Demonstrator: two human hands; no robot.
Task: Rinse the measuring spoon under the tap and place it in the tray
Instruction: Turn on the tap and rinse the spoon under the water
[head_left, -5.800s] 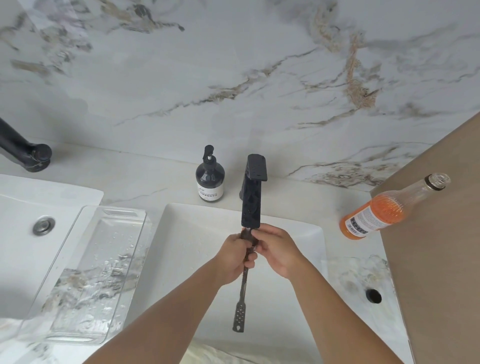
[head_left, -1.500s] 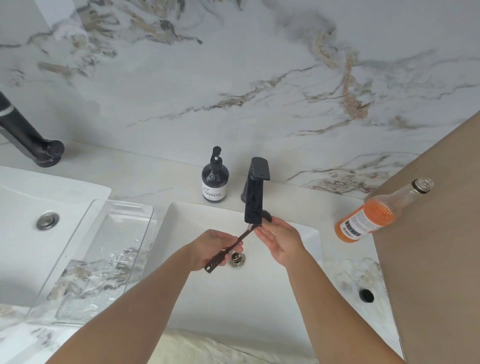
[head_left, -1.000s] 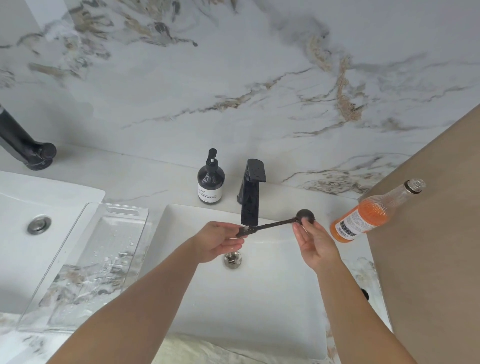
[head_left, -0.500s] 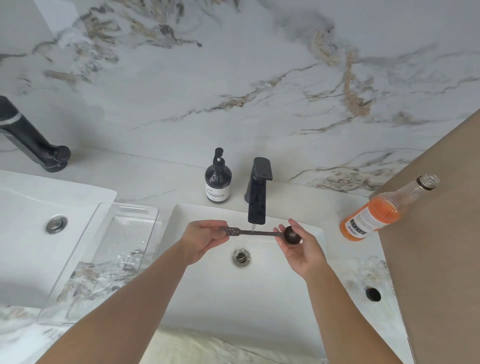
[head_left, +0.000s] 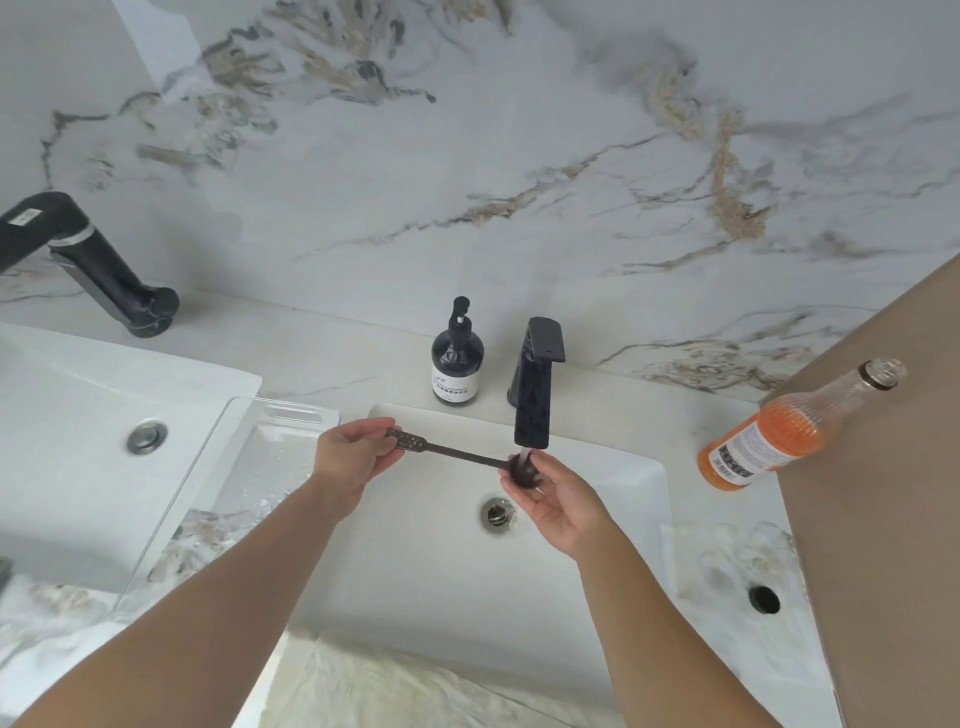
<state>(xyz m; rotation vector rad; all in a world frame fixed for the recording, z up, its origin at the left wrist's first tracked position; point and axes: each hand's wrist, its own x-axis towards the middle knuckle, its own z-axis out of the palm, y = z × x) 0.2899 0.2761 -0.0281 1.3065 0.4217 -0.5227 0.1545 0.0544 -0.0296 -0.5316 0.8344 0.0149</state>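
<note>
A dark, long-handled measuring spoon (head_left: 457, 456) lies level across the white basin (head_left: 597, 530). My left hand (head_left: 353, 454) pinches the perforated end of its handle. My right hand (head_left: 556, 499) cups the round bowl of the spoon, which sits directly under the spout of the black tap (head_left: 535, 400), with a thin stream of water falling onto it. The clear plastic tray (head_left: 244, 467), wet with droplets, stands to the left of the basin, beside my left hand.
A dark soap pump bottle (head_left: 457, 358) stands left of the tap. An orange drink bottle (head_left: 779, 436) leans at the right by a brown panel. A second basin with a drain (head_left: 148, 437) and another black tap (head_left: 98, 270) are at the left.
The spoon has shifted left, so its bowl now sits under the spout instead of right of it. Both hands moved left with it. The view has also shifted slightly.
</note>
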